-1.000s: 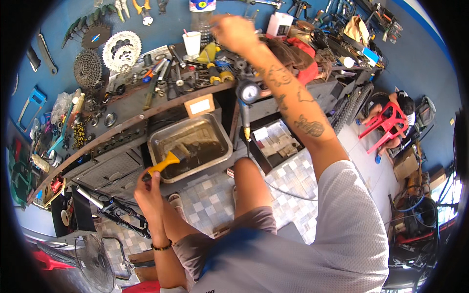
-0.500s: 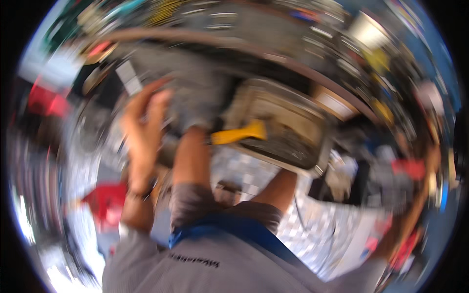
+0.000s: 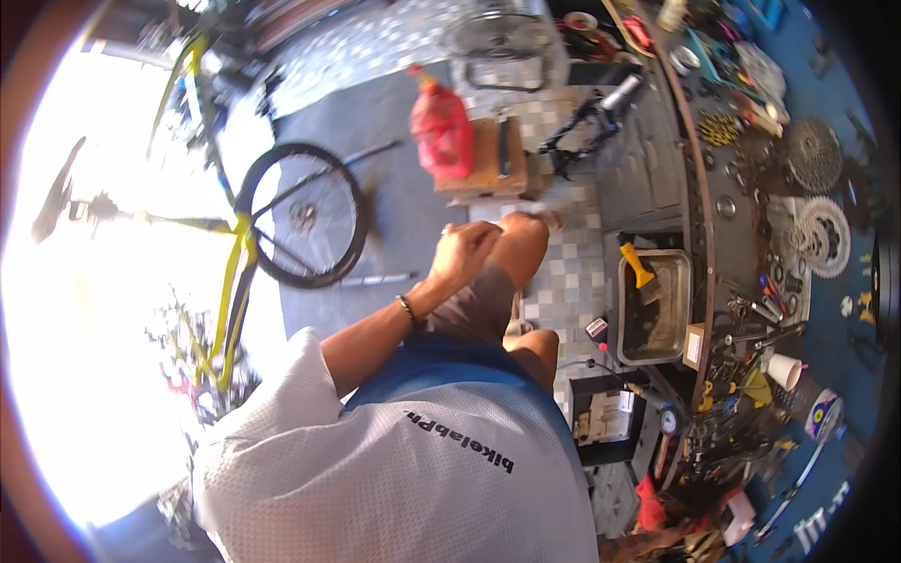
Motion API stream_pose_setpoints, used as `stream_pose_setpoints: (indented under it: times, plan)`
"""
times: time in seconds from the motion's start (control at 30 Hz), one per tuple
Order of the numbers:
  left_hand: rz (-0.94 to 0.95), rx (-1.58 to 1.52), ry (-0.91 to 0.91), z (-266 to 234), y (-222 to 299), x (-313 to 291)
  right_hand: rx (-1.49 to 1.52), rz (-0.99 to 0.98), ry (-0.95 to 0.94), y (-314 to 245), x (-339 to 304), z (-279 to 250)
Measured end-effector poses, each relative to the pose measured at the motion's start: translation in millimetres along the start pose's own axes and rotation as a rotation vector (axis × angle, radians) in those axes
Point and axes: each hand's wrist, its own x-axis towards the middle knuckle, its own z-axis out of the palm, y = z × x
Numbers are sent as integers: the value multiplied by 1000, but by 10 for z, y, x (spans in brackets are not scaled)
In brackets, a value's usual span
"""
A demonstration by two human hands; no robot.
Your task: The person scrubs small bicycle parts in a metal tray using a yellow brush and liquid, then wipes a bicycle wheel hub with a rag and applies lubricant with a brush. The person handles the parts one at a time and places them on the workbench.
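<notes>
My left hand (image 3: 463,255) is over my bent knee, its fingers curled. The palm is turned away, so whatever it may hold is hidden. A dark bracelet (image 3: 405,308) circles that wrist. My right hand is not in view. Just beyond the knee, a red plastic jug (image 3: 441,131) with a yellowish cap stands beside a small wooden block or box (image 3: 490,155). A dark, narrow tool (image 3: 503,145) lies on that box. To the right, a brush (image 3: 637,267) with a yellow handle rests in a metal basin (image 3: 690,291) holding dark liquid.
At left is a yellow-green bicycle (image 3: 239,230) with its wheel (image 3: 314,211) above a grey mat (image 3: 394,178). A black-and-silver bike part (image 3: 589,129) lies at upper right. Along the right runs a workbench edge (image 3: 699,178) crowded with tools, cogs (image 3: 821,235) and a white cup (image 3: 786,371).
My view has swung left, from the basin to the bicycle and red jug. My left hand, spread in the air before, now curls over my knee. My right forearm has left the view.
</notes>
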Motion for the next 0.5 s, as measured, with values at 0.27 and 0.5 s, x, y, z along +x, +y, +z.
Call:
stream_pose_setpoints:
  times: [0.27, 0.5]
  plan:
    - [-680, 102, 305, -1498, -1109, -2394, 429, -200, -348, -1415, -1268, -367]
    - [-939, 131, 215, -1899, -1840, -3334, 475, -198, -500, -1828, -1947, -347]
